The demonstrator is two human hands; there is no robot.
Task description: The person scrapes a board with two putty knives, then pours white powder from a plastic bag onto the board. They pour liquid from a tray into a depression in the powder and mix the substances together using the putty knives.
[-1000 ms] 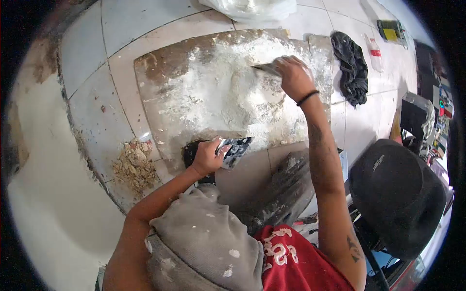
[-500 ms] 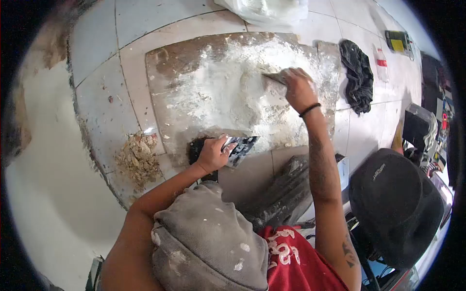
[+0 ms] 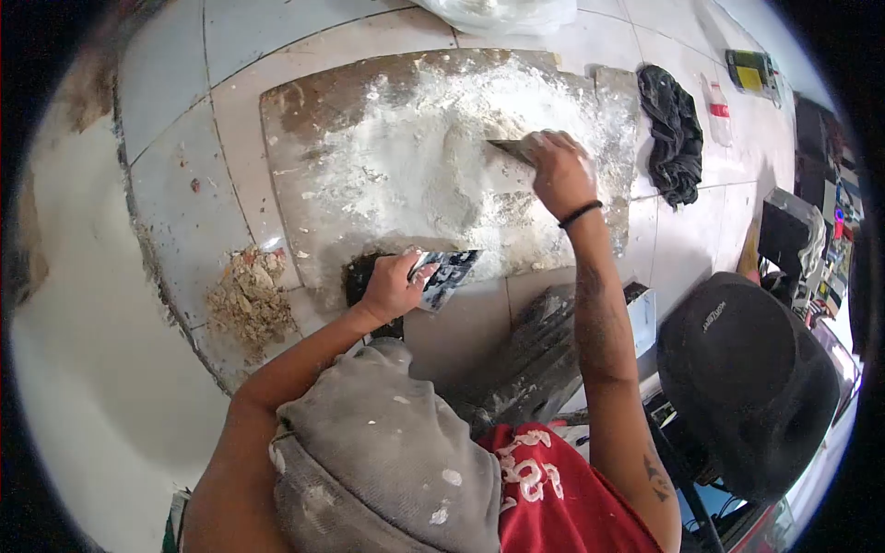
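Note:
White powder [image 3: 396, 166] is spread over a worn flat board [image 3: 309, 106] on the floor, with a low ridge near its middle. My right hand [image 3: 560, 172] is closed round a putty knife [image 3: 509, 148], whose dark blade points left over the powder. At the board's near edge my left hand [image 3: 392, 293] grips a wide flat scraper [image 3: 450, 275], its blade smeared with white and slanting to the right. The handles of both tools are mostly hidden by my fingers.
Crumbled rubble [image 3: 247, 304] lies left of the board. A black cloth [image 3: 671, 134] and a bottle with a red label [image 3: 718, 111] are on the right. A white plastic bag [image 3: 498, 14] stands beyond the board; a black chair [image 3: 728, 359] is at right.
The whole view has shifted slightly, so most things appear a little further left and up. Both hands keep their tools, and the powder looks much the same.

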